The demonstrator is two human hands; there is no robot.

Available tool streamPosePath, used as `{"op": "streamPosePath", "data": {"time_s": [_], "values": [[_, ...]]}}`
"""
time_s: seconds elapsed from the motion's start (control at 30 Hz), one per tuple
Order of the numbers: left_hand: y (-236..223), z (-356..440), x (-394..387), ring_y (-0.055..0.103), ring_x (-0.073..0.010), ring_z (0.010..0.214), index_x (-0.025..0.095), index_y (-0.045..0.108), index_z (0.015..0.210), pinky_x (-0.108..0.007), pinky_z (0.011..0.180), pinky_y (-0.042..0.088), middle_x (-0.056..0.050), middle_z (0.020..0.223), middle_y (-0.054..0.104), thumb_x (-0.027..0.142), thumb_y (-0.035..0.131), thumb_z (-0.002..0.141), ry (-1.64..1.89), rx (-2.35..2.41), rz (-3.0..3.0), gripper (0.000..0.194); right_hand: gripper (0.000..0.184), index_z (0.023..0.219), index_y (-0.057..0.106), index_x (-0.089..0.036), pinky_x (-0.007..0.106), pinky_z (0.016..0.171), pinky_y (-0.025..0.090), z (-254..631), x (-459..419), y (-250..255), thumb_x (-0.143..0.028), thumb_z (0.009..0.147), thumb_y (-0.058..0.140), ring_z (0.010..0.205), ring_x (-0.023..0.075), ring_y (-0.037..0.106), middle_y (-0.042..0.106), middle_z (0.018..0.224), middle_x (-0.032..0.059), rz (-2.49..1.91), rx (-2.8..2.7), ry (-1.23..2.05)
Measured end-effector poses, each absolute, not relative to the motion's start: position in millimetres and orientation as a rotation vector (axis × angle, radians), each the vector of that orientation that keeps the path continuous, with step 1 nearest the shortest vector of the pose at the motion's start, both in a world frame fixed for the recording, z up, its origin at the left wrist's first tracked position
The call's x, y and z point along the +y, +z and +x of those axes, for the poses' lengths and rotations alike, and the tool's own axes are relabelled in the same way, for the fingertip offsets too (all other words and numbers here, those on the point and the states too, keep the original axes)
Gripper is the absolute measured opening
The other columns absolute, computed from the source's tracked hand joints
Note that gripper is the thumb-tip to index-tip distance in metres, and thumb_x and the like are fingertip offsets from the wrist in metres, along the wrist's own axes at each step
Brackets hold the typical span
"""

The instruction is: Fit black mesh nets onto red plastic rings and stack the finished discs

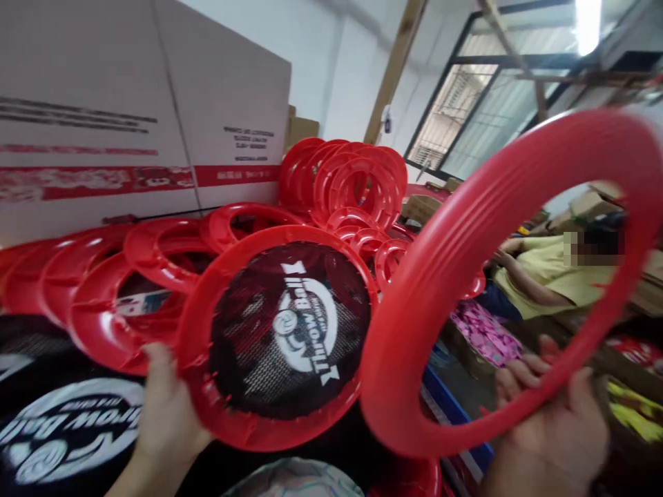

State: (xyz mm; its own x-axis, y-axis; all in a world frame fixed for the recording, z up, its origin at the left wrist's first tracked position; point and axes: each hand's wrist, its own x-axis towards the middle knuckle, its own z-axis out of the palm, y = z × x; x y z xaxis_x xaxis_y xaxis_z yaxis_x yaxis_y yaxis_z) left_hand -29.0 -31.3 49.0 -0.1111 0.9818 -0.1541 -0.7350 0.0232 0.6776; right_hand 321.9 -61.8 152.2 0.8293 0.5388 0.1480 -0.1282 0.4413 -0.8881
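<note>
My left hand grips the lower left rim of a red plastic ring with black mesh across its middle. White "Throw Ball" lettering is printed on that mesh. In my right hand is a plain red plastic ring, raised and tilted, with an open centre. My right fingers wrap round its lower edge. The two rings are side by side, the plain one closer to the camera; whether they touch I cannot tell. Below my left hand lies black mesh with the same white print.
Several red rings lie overlapping at left, and more red rings are stacked farther back. A large white carton stands behind them. At right sits a person in a yellow shirt, near pink material.
</note>
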Motion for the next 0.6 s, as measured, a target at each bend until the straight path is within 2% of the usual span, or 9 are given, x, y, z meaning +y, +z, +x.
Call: {"op": "streamPosePath", "data": {"time_s": [0.07, 0.17, 0.27, 0.33, 0.4, 0.47, 0.5, 0.6], "values": [[50.4, -17.3, -25.7, 0.059, -0.0302, 0.119, 0.031, 0.069, 0.106, -0.044, 0.094, 0.053, -0.002, 0.098, 0.075, 0.078, 0.052, 0.072, 1.509, 0.664, 0.274, 0.061, 0.029, 0.079, 0.069, -0.022, 0.024, 0.038, 0.037, 310.7, -50.1, 133.5, -0.048, 0.069, 0.075, 0.043, 0.0073, 0.046, 0.051, 0.055, -0.0015, -1.122, -0.468, 0.604], [57.0, -4.8, -25.5, 0.066, -0.0308, 0.106, 0.025, 0.072, 0.100, -0.041, 0.086, 0.057, -0.005, 0.086, 0.076, 0.081, 0.066, 0.054, 1.467, 0.613, 0.152, 0.072, 0.042, 0.075, 0.059, -0.018, 0.023, 0.041, 0.046, 290.6, -32.8, 102.2, -0.047, 0.057, 0.083, 0.045, 0.0090, 0.051, 0.058, 0.056, -0.0028, -1.200, -0.490, 0.803], [63.0, -2.8, -30.6, 0.072, -0.0237, 0.076, 0.023, 0.072, 0.082, -0.031, 0.067, 0.060, 0.000, 0.066, 0.073, 0.062, 0.085, 0.041, 1.506, 0.673, 0.045, 0.058, 0.043, 0.076, 0.058, -0.017, 0.020, 0.043, 0.047, 275.6, -20.6, 83.1, -0.046, 0.058, 0.084, 0.046, 0.0085, 0.054, 0.061, 0.058, -0.0033, -1.249, -0.485, 0.954], [64.7, -4.7, -34.5, 0.068, -0.0166, 0.058, 0.023, 0.069, 0.068, -0.023, 0.055, 0.056, 0.004, 0.059, 0.070, 0.046, 0.091, 0.036, 1.529, 0.688, 0.003, 0.046, 0.043, 0.079, 0.060, -0.016, 0.019, 0.043, 0.046, 269.0, -14.6, 78.1, -0.047, 0.060, 0.083, 0.045, 0.0078, 0.053, 0.060, 0.057, -0.0045, -1.265, -0.499, 1.009], [64.7, -6.9, -38.0, 0.067, -0.0164, 0.055, 0.022, 0.067, 0.063, -0.022, 0.051, 0.055, 0.003, 0.058, 0.069, 0.049, 0.091, 0.035, 1.544, 0.676, 0.015, 0.046, 0.043, 0.082, 0.061, -0.017, 0.019, 0.043, 0.045, 264.0, -9.2, 75.9, -0.048, 0.060, 0.082, 0.044, 0.0076, 0.051, 0.058, 0.055, -0.0063, -1.254, -0.538, 0.993], [63.9, -9.0, -41.1, 0.071, -0.0232, 0.065, 0.021, 0.069, 0.069, -0.029, 0.057, 0.059, -0.001, 0.061, 0.071, 0.064, 0.085, 0.035, 1.571, 0.683, 0.057, 0.058, 0.043, 0.085, 0.062, -0.018, 0.019, 0.045, 0.046, 259.7, -2.8, 73.8, -0.048, 0.061, 0.082, 0.046, 0.0082, 0.052, 0.059, 0.057, -0.0072, -1.247, -0.598, 0.915], [63.6, -10.2, -42.5, 0.072, -0.0264, 0.071, 0.020, 0.071, 0.077, -0.032, 0.061, 0.060, -0.002, 0.064, 0.072, 0.066, 0.084, 0.035, 1.582, 0.714, 0.079, 0.063, 0.042, 0.086, 0.062, -0.018, 0.021, 0.049, 0.049, 257.6, 1.2, 72.4, -0.048, 0.063, 0.081, 0.050, 0.0089, 0.054, 0.061, 0.061, -0.0065, -1.251, -0.631, 0.872], [65.7, -16.2, -45.7, 0.072, -0.0282, 0.078, 0.019, 0.069, 0.102, -0.035, 0.069, 0.061, -0.003, 0.071, 0.074, 0.047, 0.090, 0.041, 1.582, 0.849, 0.119, 0.071, 0.043, 0.101, 0.063, -0.019, 0.027, 0.070, 0.055, 249.9, 16.6, 68.2, -0.050, 0.071, 0.074, 0.072, 0.0124, 0.063, 0.068, 0.086, -0.0009, -1.264, -0.729, 0.781]]}}
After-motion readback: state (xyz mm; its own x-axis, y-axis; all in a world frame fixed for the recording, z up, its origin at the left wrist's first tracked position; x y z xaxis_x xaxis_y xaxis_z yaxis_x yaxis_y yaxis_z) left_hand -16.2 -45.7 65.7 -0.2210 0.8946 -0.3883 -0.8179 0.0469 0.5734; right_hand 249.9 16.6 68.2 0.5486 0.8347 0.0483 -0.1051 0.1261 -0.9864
